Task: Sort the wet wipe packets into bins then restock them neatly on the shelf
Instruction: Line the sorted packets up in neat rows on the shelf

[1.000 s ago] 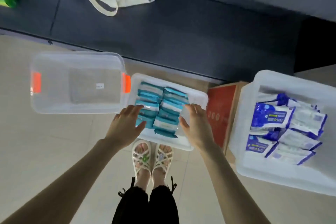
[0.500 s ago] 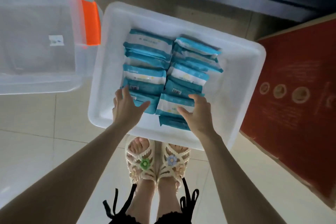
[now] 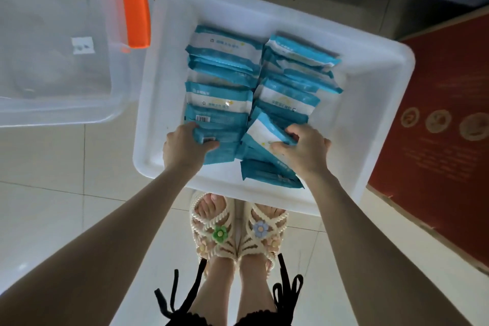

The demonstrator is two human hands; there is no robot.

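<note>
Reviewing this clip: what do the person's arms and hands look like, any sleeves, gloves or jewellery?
The left forearm and right forearm are bare, with no sleeve edge in view. The left hand and right hand are ungloved; no watch, bracelet or ring is visible on either.

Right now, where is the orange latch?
In the head view the orange latch sits upper left, on the end of the clear bin, beside the far left corner of the white bin that holds the teal wipe packets.
</note>
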